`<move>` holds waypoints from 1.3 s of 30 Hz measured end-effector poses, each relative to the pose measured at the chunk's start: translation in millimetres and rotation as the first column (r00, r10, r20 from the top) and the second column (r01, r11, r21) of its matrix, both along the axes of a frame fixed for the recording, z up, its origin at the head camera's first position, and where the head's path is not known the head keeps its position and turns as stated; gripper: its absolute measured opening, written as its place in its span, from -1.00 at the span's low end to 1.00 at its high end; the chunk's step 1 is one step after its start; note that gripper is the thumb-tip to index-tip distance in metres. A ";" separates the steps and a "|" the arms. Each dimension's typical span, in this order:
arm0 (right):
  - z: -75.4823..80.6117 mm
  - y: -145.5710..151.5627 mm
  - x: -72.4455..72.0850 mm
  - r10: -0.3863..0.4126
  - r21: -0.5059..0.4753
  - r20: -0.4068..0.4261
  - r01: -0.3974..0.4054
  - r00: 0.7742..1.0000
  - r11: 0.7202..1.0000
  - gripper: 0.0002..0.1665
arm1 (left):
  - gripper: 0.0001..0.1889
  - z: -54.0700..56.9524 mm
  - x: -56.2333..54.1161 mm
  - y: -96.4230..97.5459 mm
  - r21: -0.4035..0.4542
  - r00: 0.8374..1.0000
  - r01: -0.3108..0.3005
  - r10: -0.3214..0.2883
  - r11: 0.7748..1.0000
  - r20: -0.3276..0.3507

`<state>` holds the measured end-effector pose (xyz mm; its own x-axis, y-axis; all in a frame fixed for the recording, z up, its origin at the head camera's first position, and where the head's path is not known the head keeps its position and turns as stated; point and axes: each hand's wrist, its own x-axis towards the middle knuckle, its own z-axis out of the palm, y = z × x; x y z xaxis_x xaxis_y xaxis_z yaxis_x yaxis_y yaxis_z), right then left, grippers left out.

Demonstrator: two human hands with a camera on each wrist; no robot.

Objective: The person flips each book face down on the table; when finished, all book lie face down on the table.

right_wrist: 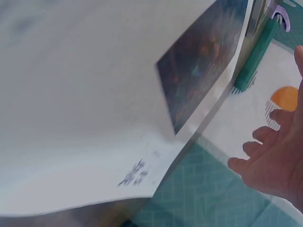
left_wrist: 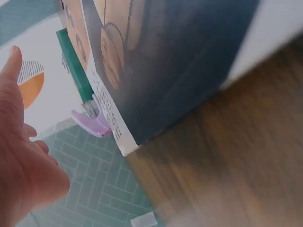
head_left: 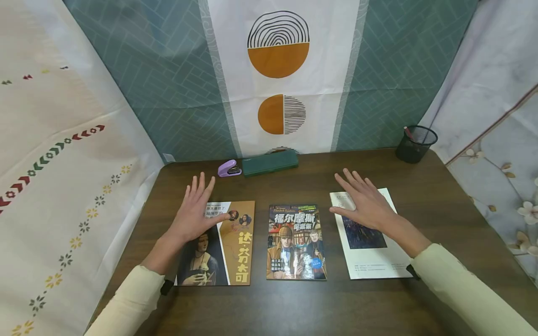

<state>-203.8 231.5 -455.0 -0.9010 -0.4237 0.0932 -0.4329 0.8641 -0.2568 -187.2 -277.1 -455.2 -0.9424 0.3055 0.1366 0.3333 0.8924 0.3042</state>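
Observation:
My left hand [head_left: 194, 217], fingers straight and slightly spread, hovers over the upper left of a brown and black book [head_left: 240, 242] with a painted portrait on its cover. On the other side my right hand [head_left: 366, 205] is held with extended fingers above a white book [head_left: 367, 266] that has a dark picture. Between the two lies a smaller book [head_left: 296, 242] with cartoon detectives on its cover. Neither hand holds anything. Both wrist views show the fingers apart from the covers, the portrait book [left_wrist: 170, 61] and the white book [right_wrist: 85, 118] lying beside them.
Along the back of the dark wooden table [head_left: 290, 308] sit a purple stapler [head_left: 229, 168] and a green case [head_left: 270, 163]. A black mesh pen cup [head_left: 415, 145] holding a few items stands in the back right corner. Patterned cloths hang behind and at both sides.

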 end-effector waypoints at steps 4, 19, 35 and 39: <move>-2.1 -16.9 -9.2 0.049 -0.059 0.046 -0.046 0.998 0.997 0.25 | 0.33 1.2 4.5 -9.7 0.093 0.998 0.013 -0.018 0.996 0.053; -12.0 -98.7 -38.1 0.253 -0.336 0.262 -0.158 0.931 0.929 0.22 | 0.40 -5.9 44.0 -46.2 0.313 0.977 -0.026 -0.042 0.949 0.210; -19.5 -191.3 -56.9 0.503 -0.376 0.336 -0.376 0.796 0.847 0.14 | 0.47 -26.4 100.4 -71.1 0.271 0.948 -0.036 -0.053 0.962 0.315; -23.8 -205.1 -60.8 0.495 -0.352 0.348 -0.379 0.796 0.856 0.12 | 0.47 -31.9 113.2 -75.2 0.287 0.947 -0.016 -0.078 0.958 0.313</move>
